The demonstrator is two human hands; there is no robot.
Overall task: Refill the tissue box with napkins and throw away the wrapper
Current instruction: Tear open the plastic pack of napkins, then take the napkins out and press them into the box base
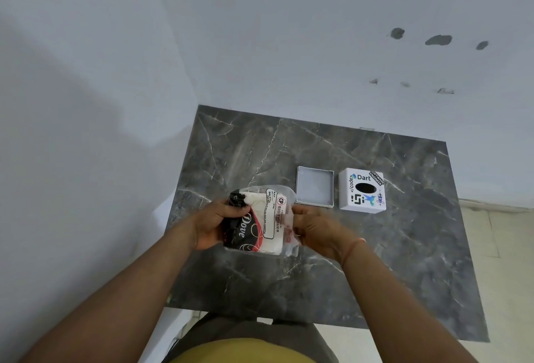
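A pack of napkins [260, 221] in a clear plastic wrapper with black, red and white print is held just above the dark marble table [375, 261]. My left hand [212, 225] grips its left end. My right hand [313, 228] pinches the loose clear wrapper on its right side. Behind the pack lies the grey base tray of the tissue box [315, 189], open side up with nothing in it. Right of the tray stands the white tissue box cover [362, 190] with stickers and a dark oval slot on top.
The table sits in a corner, with a pale wall [86, 131] at the left and another behind it. Light floor tiles [502, 261] show at the right.
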